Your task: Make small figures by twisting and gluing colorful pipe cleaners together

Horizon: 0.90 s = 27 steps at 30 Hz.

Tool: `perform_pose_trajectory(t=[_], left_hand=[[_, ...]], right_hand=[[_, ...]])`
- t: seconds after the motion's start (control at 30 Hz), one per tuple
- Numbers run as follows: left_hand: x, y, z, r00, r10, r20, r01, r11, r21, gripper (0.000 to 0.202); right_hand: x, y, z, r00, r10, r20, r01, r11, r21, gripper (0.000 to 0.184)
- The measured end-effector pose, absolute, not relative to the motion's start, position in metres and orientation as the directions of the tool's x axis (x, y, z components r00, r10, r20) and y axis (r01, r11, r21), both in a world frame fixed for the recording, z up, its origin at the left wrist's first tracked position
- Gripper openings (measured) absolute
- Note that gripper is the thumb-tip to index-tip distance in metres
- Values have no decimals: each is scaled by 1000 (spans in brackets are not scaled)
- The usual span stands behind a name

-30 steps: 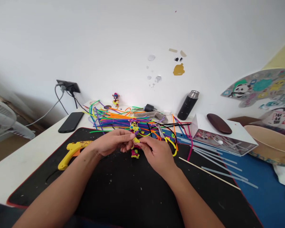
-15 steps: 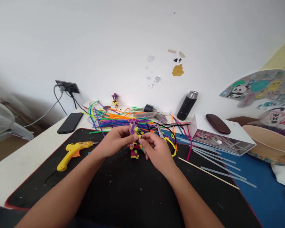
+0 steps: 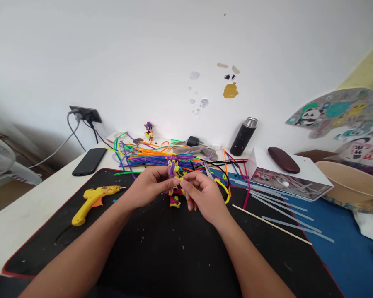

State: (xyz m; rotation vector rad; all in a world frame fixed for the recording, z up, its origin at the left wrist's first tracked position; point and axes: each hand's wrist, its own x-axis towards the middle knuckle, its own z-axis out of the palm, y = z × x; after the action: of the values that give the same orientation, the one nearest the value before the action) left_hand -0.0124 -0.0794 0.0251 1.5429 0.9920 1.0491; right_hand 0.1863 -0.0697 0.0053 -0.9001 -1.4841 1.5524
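Note:
Between my hands, above the black mat [image 3: 161,248], is a small pipe-cleaner figure [image 3: 175,200] in purple, yellow, magenta and green. My left hand [image 3: 153,185] is closed on its left side, thumb and fingers pinching near its middle. From the right, my right hand [image 3: 202,192] pinches a yellow part of the same figure, its lower fingers curled. Both thumbs almost meet over the figure and hide its middle. The head and the feet show above and below. Just behind lies a bundle of coloured pipe cleaners [image 3: 149,160].
A yellow glue gun [image 3: 95,199] lies at left, near a phone [image 3: 89,161]. Yellow-handled scissors [image 3: 226,191], a wooden stick [image 3: 272,224] and clear glue sticks [image 3: 286,210] lie at right. Behind stand a thermos [image 3: 244,136], a white box [image 3: 317,176] and another small figure [image 3: 148,130].
The whole view has shifted slightly. Both hands keep their pinch on the figure, with only small finger movement.

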Motion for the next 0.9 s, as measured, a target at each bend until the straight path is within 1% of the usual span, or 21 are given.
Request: perform_pose_trajectory(t=[0.23, 0.4, 0.5, 0.63, 0.9], left_hand=[[-14, -78, 21, 289, 950, 116, 119, -156, 981, 37], [-12, -77, 20, 291, 953, 87, 101, -121, 988, 39], [-10, -76, 18, 298, 952, 69, 48, -87, 995, 40], [-8, -75, 12, 310, 950, 30, -67, -9, 998, 40], [-4, -78, 6, 330, 943, -46, -223, 125, 967, 38]], right_hand=[[186, -69, 6, -461, 888, 3, -122, -60, -991, 39], [186, -67, 4, -446, 895, 11, -147, -61, -987, 39], [185, -67, 4, -432, 901, 32, -151, -37, -988, 38], [184, -69, 5, -405, 912, 66, -150, 5, -989, 36], [183, -72, 3, -376, 913, 160, -156, 108, -982, 32]])
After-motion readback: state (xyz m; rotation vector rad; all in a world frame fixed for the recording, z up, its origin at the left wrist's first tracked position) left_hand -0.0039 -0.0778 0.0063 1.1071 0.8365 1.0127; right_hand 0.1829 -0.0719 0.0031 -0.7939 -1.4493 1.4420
